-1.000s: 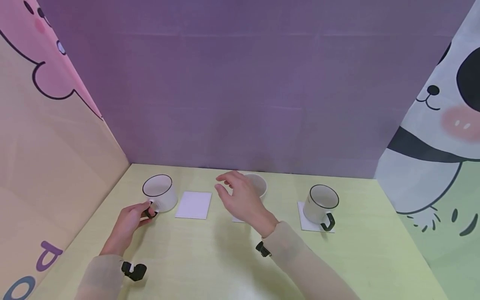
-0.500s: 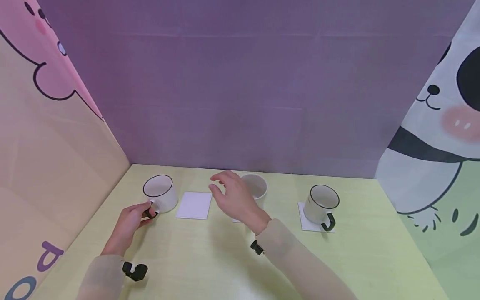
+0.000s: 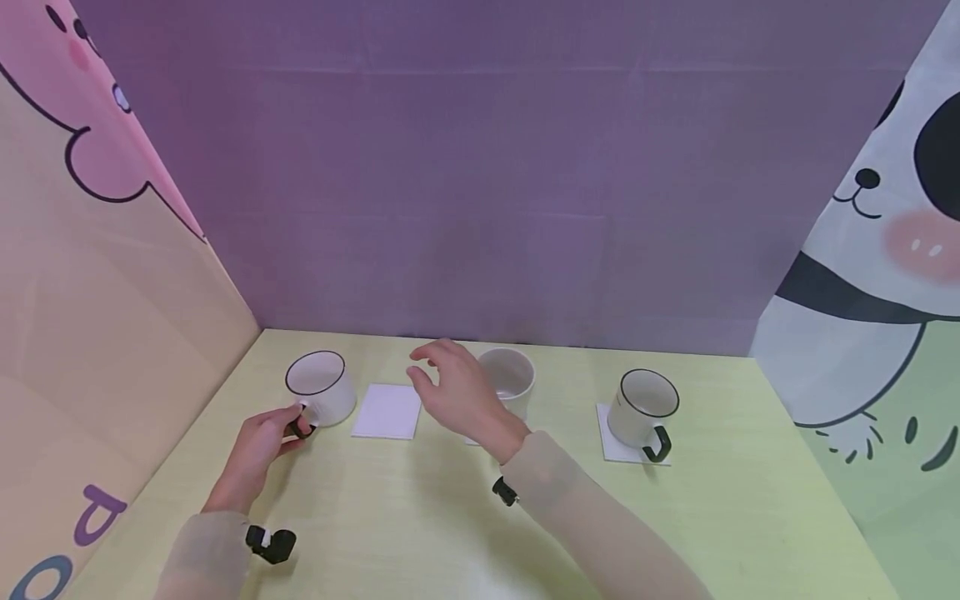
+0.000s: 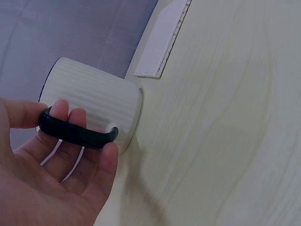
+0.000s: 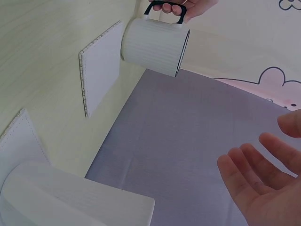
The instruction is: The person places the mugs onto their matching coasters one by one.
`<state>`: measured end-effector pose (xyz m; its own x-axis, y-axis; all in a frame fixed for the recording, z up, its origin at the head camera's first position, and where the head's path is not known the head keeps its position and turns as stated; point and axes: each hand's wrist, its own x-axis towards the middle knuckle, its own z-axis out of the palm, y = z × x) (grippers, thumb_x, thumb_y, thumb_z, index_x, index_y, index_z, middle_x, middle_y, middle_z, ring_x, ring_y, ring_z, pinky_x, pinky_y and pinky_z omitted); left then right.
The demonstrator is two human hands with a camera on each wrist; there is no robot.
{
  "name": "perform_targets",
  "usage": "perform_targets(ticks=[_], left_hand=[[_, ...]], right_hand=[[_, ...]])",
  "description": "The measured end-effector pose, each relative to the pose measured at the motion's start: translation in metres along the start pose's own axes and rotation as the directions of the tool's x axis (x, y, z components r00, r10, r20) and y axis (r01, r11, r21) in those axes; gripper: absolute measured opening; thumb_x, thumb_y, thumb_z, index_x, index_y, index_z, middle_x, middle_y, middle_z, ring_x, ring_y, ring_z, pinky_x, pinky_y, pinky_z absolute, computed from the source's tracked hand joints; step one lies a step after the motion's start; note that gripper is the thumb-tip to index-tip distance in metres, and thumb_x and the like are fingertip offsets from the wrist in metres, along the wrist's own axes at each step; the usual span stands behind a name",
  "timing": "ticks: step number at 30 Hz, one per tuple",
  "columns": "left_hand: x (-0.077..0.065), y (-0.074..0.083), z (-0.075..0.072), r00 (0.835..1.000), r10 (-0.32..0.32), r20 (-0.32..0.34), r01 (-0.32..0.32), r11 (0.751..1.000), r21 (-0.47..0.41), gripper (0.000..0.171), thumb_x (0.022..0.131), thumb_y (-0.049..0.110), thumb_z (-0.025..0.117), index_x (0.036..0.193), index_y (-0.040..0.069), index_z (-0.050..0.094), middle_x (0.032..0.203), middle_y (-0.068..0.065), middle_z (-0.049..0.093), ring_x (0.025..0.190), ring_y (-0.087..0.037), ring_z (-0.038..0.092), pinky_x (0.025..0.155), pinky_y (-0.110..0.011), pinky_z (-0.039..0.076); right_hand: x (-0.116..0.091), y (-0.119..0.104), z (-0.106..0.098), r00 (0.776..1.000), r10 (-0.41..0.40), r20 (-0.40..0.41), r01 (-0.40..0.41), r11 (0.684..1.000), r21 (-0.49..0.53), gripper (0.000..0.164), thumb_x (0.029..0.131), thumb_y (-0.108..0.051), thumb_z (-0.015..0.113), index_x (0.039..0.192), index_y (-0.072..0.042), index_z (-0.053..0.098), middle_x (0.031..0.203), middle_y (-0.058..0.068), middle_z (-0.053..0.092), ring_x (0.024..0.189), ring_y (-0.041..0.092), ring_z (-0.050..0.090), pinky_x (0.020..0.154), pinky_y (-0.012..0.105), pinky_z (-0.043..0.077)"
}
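Note:
On the left of the table, my left hand point(image 3: 258, 450) grips the black handle point(image 4: 77, 133) of a white ribbed mug point(image 3: 330, 398) with a dark rim. Fingers curl through the handle, and the thumb lies at its upper end. The mug stands upright beside a bare white square coaster point(image 3: 386, 411). My right hand point(image 3: 463, 392) hovers over the middle with loosely bent, spread fingers and holds nothing. Behind it, a white mug point(image 3: 510, 373) without a dark rim stands on another coaster point(image 5: 21, 141), partly hidden by the hand and wrist in the head view.
At the right, a white mug point(image 3: 641, 412) with a dark rim and black handle stands on a white coaster point(image 3: 611, 450). A purple backdrop point(image 3: 480, 183) rises behind the pale wooden table point(image 3: 360, 533); printed panels flank both sides.
My right hand has drifted left, baring more of the middle mug and nearing the bare coaster. My left hand and its mug have stayed in place.

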<state>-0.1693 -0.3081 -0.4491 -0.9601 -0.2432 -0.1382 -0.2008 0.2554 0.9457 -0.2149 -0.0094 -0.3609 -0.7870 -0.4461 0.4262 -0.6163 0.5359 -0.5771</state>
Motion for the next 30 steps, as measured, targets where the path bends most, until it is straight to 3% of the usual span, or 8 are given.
perform_targets(ticks=[10, 23, 30], left_hand=[[0.0, 0.0, 0.001, 1.0, -0.023, 0.0, 0.023, 1.0, 0.006, 0.048, 0.101, 0.035, 0.042, 0.102, -0.011, 0.058, 0.094, -0.003, 0.056, 0.091, -0.012, 0.055, 0.081, -0.025, 0.051], [0.002, -0.004, 0.002, 0.999, 0.002, -0.036, -0.003, 0.999, -0.041, 0.049, 0.098, 0.037, 0.049, 0.098, -0.011, 0.061, 0.087, -0.002, 0.059, 0.086, -0.01, 0.057, 0.076, -0.022, 0.052], [0.003, -0.002, 0.002, 1.0, -0.003, -0.028, 0.002, 1.0, -0.004, 0.047, 0.1, 0.033, 0.045, 0.1, -0.012, 0.059, 0.088, -0.002, 0.057, 0.087, -0.011, 0.056, 0.077, -0.023, 0.052]], right_hand=[[0.002, -0.001, 0.005, 0.999, 0.034, 0.024, -0.034, 0.999, -0.002, 0.026, 0.095, -0.029, 0.052, 0.114, -0.017, 0.065, 0.112, -0.007, 0.06, 0.101, 0.012, 0.056, 0.085, 0.028, 0.046], [0.005, 0.001, 0.024, 0.995, 0.074, 0.066, -0.074, 0.997, -0.011, 0.028, 0.095, -0.031, 0.051, 0.114, -0.017, 0.065, 0.114, -0.005, 0.06, 0.1, 0.013, 0.057, 0.081, 0.029, 0.047], [0.006, 0.004, 0.034, 0.994, 0.074, 0.085, -0.071, 0.997, -0.04, 0.027, 0.095, -0.032, 0.052, 0.114, -0.017, 0.065, 0.116, -0.004, 0.06, 0.102, 0.013, 0.056, 0.083, 0.028, 0.048]])
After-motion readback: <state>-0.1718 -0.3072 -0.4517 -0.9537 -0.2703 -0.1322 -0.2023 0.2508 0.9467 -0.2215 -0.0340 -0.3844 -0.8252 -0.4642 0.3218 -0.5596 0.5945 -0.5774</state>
